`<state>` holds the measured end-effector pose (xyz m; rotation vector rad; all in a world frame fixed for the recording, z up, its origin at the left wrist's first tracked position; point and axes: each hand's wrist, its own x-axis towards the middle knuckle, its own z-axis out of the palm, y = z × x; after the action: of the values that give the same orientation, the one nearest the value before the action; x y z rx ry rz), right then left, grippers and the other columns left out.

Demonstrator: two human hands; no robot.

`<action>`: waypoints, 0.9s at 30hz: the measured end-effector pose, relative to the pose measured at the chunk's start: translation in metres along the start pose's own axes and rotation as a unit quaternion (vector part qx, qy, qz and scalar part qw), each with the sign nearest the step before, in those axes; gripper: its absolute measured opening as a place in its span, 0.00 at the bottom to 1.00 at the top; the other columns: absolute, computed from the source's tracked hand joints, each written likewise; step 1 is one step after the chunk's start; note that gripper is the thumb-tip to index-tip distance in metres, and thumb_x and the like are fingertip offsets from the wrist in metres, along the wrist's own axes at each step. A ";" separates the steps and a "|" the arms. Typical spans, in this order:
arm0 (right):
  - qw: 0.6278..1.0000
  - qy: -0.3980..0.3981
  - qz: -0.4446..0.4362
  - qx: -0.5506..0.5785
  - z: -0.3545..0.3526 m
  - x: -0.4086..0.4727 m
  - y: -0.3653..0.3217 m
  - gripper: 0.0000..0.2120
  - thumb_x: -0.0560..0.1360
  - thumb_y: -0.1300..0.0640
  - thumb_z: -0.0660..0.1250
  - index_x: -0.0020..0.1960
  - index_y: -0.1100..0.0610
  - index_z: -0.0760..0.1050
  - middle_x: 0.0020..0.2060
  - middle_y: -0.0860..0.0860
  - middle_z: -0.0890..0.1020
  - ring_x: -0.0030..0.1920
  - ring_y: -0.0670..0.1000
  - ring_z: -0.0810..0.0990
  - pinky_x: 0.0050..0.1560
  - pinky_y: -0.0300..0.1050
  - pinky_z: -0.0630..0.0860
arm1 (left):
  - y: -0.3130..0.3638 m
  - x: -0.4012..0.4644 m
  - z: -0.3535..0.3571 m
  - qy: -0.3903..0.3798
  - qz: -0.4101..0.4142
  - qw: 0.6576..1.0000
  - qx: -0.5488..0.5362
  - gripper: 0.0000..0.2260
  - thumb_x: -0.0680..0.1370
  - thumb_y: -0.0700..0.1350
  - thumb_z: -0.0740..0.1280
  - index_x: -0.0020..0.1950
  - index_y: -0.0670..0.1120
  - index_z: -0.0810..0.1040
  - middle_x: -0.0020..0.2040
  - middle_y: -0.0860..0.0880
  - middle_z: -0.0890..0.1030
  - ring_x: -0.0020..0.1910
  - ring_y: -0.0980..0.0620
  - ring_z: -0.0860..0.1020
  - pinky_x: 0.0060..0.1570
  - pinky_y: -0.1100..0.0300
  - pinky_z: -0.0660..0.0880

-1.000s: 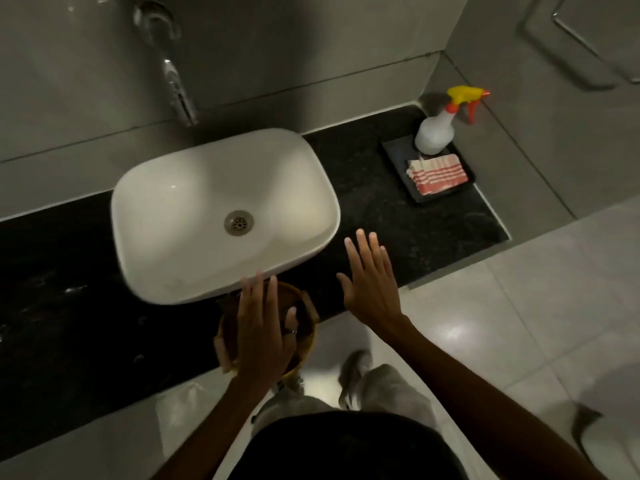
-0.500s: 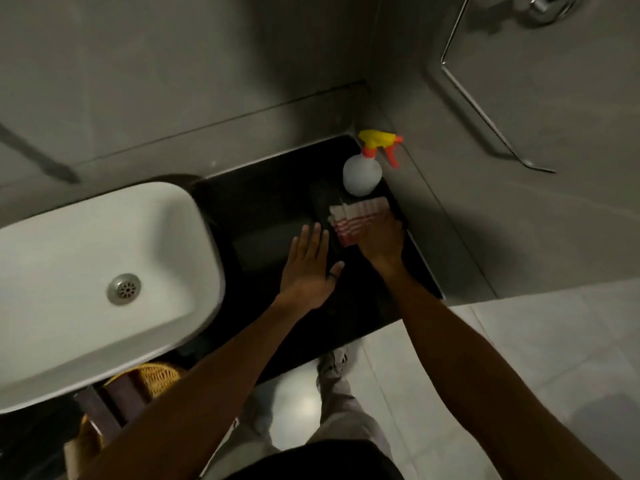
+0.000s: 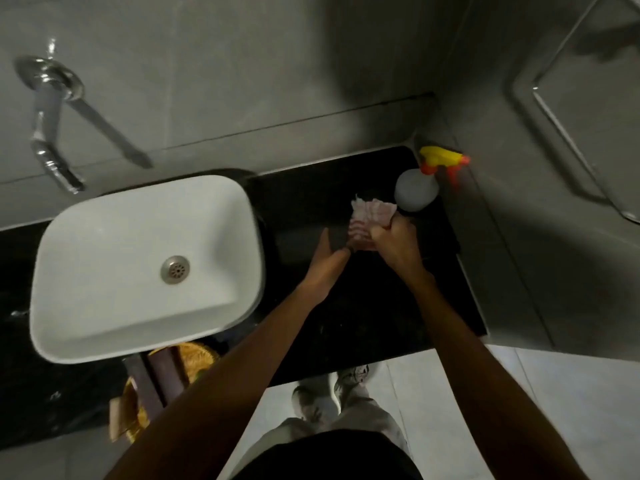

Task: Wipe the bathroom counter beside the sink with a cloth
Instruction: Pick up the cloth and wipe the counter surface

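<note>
A red-and-white striped cloth (image 3: 367, 218) is bunched up just above the black counter (image 3: 363, 306), to the right of the white sink (image 3: 138, 268). My right hand (image 3: 394, 242) is closed around the cloth's right side. My left hand (image 3: 327, 259) is at the cloth's lower left edge, fingers touching it; whether it grips the cloth I cannot tell. Part of the cloth is hidden behind both hands.
A white spray bottle (image 3: 417, 192) with a yellow and red trigger stands in the counter's back right corner, right behind the cloth. A chrome tap (image 3: 52, 133) juts from the wall above the sink. A woven basket (image 3: 166, 386) sits below the counter's front edge.
The cloth lay flat under my right hand; now it is lifted and crumpled in that hand. My left hand has moved from the bare counter over to the cloth.
</note>
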<state>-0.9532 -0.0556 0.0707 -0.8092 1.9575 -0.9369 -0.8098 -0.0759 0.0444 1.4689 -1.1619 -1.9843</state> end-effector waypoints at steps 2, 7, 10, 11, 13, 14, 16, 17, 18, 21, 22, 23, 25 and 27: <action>0.997 -0.036 -0.015 0.064 0.024 -0.021 -0.032 0.20 0.69 0.50 0.67 0.61 0.50 0.82 0.53 0.49 0.87 0.55 0.52 0.87 0.59 0.53 0.84 | 0.019 -0.015 -0.036 -0.026 0.016 0.999 -0.038 0.22 0.73 0.47 0.64 0.67 0.55 0.75 0.59 0.51 0.83 0.60 0.49 0.82 0.63 0.50 0.77; 0.986 -0.085 -0.053 0.134 0.099 -0.083 -0.091 0.22 0.73 0.60 0.71 0.66 0.50 0.75 0.59 0.51 0.85 0.58 0.52 0.86 0.61 0.56 0.83 | 0.052 -0.063 -0.152 0.008 0.061 0.992 -0.106 0.23 0.70 0.54 0.75 0.63 0.46 0.82 0.54 0.44 0.88 0.51 0.45 0.87 0.61 0.45 0.81; 0.975 -0.156 -0.073 0.143 0.160 -0.134 -0.116 0.21 0.73 0.62 0.71 0.64 0.49 0.77 0.56 0.48 0.86 0.55 0.47 0.87 0.59 0.48 0.84 | 0.057 -0.111 -0.247 0.062 0.093 0.988 -0.108 0.17 0.68 0.51 0.80 0.56 0.48 0.88 0.55 0.44 0.89 0.52 0.44 0.88 0.54 0.50 0.84; 0.974 -0.162 -0.087 0.134 0.187 -0.153 -0.123 0.18 0.75 0.62 0.71 0.61 0.47 0.77 0.53 0.45 0.86 0.54 0.45 0.86 0.59 0.47 0.83 | 0.055 -0.131 -0.282 0.074 0.098 0.988 -0.093 0.16 0.67 0.52 0.82 0.53 0.51 0.88 0.54 0.45 0.89 0.52 0.45 0.88 0.52 0.51 0.85; 0.977 -0.155 -0.109 0.101 0.239 -0.195 -0.134 0.13 0.77 0.58 0.72 0.59 0.45 0.77 0.50 0.41 0.85 0.53 0.42 0.85 0.59 0.45 0.82 | 0.042 -0.172 -0.349 0.092 0.102 0.989 -0.047 0.20 0.64 0.57 0.84 0.53 0.53 0.88 0.53 0.46 0.90 0.53 0.45 0.88 0.53 0.50 0.85; 0.978 -0.146 -0.120 0.084 0.269 -0.217 -0.138 0.12 0.78 0.56 0.71 0.59 0.45 0.78 0.50 0.42 0.86 0.52 0.42 0.85 0.58 0.43 0.81 | 0.033 -0.194 -0.385 0.099 0.099 0.990 -0.030 0.22 0.63 0.58 0.84 0.54 0.54 0.88 0.54 0.46 0.89 0.54 0.45 0.88 0.55 0.49 0.85; 0.978 -0.134 -0.150 0.047 0.334 -0.262 -0.143 0.11 0.77 0.53 0.71 0.60 0.48 0.80 0.50 0.42 0.86 0.50 0.41 0.84 0.53 0.32 0.78 | 0.009 -0.236 -0.454 0.106 0.095 0.990 -0.013 0.20 0.68 0.55 0.82 0.58 0.54 0.87 0.55 0.46 0.89 0.55 0.45 0.88 0.54 0.49 0.85; 0.978 -0.131 -0.161 0.023 0.366 -0.283 -0.141 0.11 0.77 0.53 0.71 0.59 0.48 0.79 0.48 0.42 0.85 0.47 0.39 0.83 0.48 0.25 0.75 | -0.007 -0.255 -0.488 0.113 0.085 0.990 -0.006 0.18 0.71 0.52 0.80 0.60 0.53 0.86 0.55 0.46 0.89 0.54 0.45 0.88 0.52 0.50 0.85; 0.977 -0.132 -0.166 -0.008 0.393 -0.300 -0.137 0.12 0.76 0.53 0.70 0.60 0.49 0.80 0.47 0.41 0.83 0.46 0.40 0.81 0.45 0.24 0.73 | -0.024 -0.269 -0.513 0.125 0.069 0.990 0.003 0.16 0.73 0.49 0.78 0.60 0.54 0.86 0.55 0.47 0.89 0.54 0.45 0.87 0.51 0.51 0.84; 0.976 -0.164 -0.126 -0.062 0.474 -0.345 -0.111 0.13 0.77 0.56 0.69 0.61 0.55 0.79 0.49 0.44 0.82 0.52 0.46 0.82 0.49 0.30 0.73 | -0.083 -0.296 -0.579 0.167 -0.016 0.985 0.040 0.11 0.72 0.47 0.79 0.53 0.56 0.87 0.53 0.47 0.89 0.50 0.49 0.88 0.46 0.55 0.84; 0.976 -0.181 -0.090 -0.081 0.495 -0.355 -0.099 0.13 0.76 0.56 0.69 0.61 0.55 0.80 0.51 0.46 0.83 0.54 0.48 0.83 0.52 0.35 0.76 | -0.105 -0.299 -0.594 0.167 -0.047 0.984 0.048 0.11 0.72 0.45 0.80 0.53 0.55 0.87 0.52 0.47 0.90 0.47 0.51 0.89 0.42 0.59 0.84; 0.974 -0.200 -0.051 -0.097 0.509 -0.362 -0.087 0.16 0.75 0.54 0.69 0.61 0.56 0.81 0.53 0.49 0.85 0.56 0.50 0.83 0.56 0.40 0.77 | -0.126 -0.298 -0.602 0.162 -0.078 0.982 0.054 0.12 0.73 0.44 0.80 0.54 0.52 0.87 0.50 0.47 0.90 0.44 0.53 0.89 0.40 0.61 0.83; 0.963 -0.236 -0.003 -0.132 0.534 -0.370 -0.064 0.23 0.70 0.50 0.69 0.62 0.58 0.83 0.56 0.54 0.86 0.58 0.51 0.84 0.58 0.40 0.77 | -0.163 -0.294 -0.615 0.139 -0.136 0.978 0.076 0.15 0.75 0.41 0.78 0.61 0.46 0.85 0.50 0.47 0.89 0.45 0.52 0.88 0.43 0.59 0.84; 0.951 -0.243 0.045 -0.188 0.551 -0.372 -0.052 0.23 0.73 0.52 0.70 0.66 0.61 0.81 0.60 0.58 0.84 0.61 0.53 0.83 0.60 0.40 0.76 | -0.189 -0.287 -0.624 0.113 -0.160 0.972 0.132 0.16 0.77 0.40 0.76 0.64 0.42 0.82 0.57 0.42 0.87 0.53 0.47 0.86 0.56 0.50 0.84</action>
<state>-0.2938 0.0374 0.0336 -1.0392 1.7288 -0.2643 -0.1038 0.0061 -0.0028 2.0732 -1.1837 -1.8424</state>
